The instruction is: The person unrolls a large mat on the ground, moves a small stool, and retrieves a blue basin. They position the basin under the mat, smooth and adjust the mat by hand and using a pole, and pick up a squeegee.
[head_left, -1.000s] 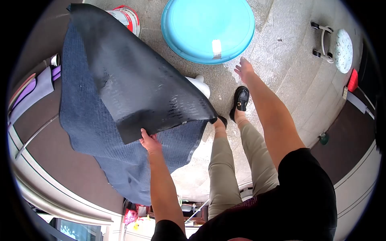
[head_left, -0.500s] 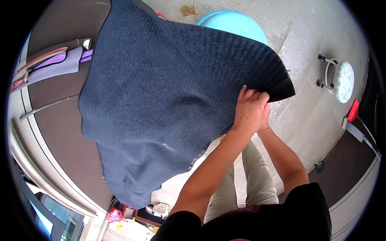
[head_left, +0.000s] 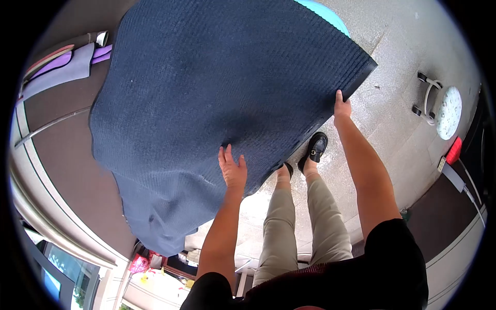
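A large dark blue ribbed floor mat [head_left: 206, 88] with a black rubber border stretches across the view, its surface wavy. My right hand [head_left: 342, 107] grips its edge near the right corner, thumb on top and the other fingers hidden beneath. My left hand [head_left: 232, 169] is over the lower part of the mat with its fingers spread, holding nothing; whether the fingertips touch the surface I cannot tell. Part of a light blue round basin [head_left: 329, 16] shows past the mat's far edge.
My feet in black shoes [head_left: 317, 146] stand close to the mat's near edge. A wheeled stool [head_left: 447, 112] is at right on the grey floor [head_left: 398, 139], near a red object [head_left: 454, 150]. Purple and grey cloths [head_left: 64, 72] hang over a bar at left.
My left hand has let go near the corner and moved left over the mat. The right hand still holds the edge, and the lifted corner has unfolded flatter, covering more of the basin.
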A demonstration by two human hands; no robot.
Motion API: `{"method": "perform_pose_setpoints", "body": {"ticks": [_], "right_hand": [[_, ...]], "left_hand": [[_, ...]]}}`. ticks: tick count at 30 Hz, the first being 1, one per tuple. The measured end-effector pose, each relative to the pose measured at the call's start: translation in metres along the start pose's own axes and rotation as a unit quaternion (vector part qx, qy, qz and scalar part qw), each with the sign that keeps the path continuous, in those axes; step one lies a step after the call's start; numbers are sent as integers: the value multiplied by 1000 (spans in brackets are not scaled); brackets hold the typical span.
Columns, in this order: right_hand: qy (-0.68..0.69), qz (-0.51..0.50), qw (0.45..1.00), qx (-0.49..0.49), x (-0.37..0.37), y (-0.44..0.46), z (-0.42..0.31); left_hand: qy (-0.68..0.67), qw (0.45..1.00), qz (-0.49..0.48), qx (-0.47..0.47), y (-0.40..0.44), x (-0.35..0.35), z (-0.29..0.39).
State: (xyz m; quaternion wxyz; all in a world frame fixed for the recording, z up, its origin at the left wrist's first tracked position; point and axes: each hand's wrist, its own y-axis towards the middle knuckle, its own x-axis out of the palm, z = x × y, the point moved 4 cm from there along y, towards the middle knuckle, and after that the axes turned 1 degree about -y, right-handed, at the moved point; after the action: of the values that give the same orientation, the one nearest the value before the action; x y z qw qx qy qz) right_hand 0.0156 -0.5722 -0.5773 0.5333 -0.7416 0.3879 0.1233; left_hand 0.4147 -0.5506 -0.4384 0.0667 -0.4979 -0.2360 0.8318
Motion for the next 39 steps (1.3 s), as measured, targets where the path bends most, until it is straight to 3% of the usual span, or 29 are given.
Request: {"method": "perform_pose_setpoints", "body": {"ticks": [2,3,4,5,6,8,11,12,14,16,18,22,27,31,35,36,37,38,39], "right_hand": [[72,-63,995,21,-20,2,13],[43,-58,997,-3,-32,24,37],[-33,-65,997,-39,-48,40,61],[-153,-73,975,-140,-67,63,94],[-299,-92,924,-218,-93,12,66],[-435,-194,851,-222,-133,-21,85],[-486,-291,816,-119,-204,-62,126],[-497,-299,797,-169,-231,-54,164],[-470,-328,814,-93,-280,-68,187],[-367,-287,882,65,-319,-96,184],[-304,-231,910,162,-348,-136,156],[-261,-209,930,152,-410,-197,129],[-196,-194,953,124,-488,-244,146],[-178,-150,966,115,-516,-301,160],[-117,-177,970,119,-512,-336,230],[-89,-218,954,188,-502,-328,262],[-154,-181,964,120,-497,-371,223],[-110,-191,970,99,-490,-382,228],[-151,-181,969,67,-492,-405,207]], "left_hand": [[16,999,29,-31,-15,-14,-45],[22,995,28,-96,-27,-16,-70],[26,986,26,-160,-43,-17,-91],[3,982,12,-190,-62,-17,-110],[-21,976,0,-219,-82,-20,-124],[44,975,-64,-207,-122,-35,-132],[59,979,-107,-161,-182,-60,-133],[55,981,-112,-150,-200,-69,-131],[63,971,-151,-175,-233,-93,-120],[72,965,-168,-190,-262,-109,-122],[63,962,-163,-209,-277,-129,-116],[20,959,-150,-239,-276,-169,-94],[13,982,-104,-155,-233,-187,-65],[-46,992,-74,-95,-197,-227,5],[-39,994,-1,103,-160,-271,77],[-31,989,5,145,-156,-282,92],[-9,987,-11,160,-149,-289,98],[0,987,-36,157,-145,-301,109],[19,984,-52,172,-134,-303,104]]}}
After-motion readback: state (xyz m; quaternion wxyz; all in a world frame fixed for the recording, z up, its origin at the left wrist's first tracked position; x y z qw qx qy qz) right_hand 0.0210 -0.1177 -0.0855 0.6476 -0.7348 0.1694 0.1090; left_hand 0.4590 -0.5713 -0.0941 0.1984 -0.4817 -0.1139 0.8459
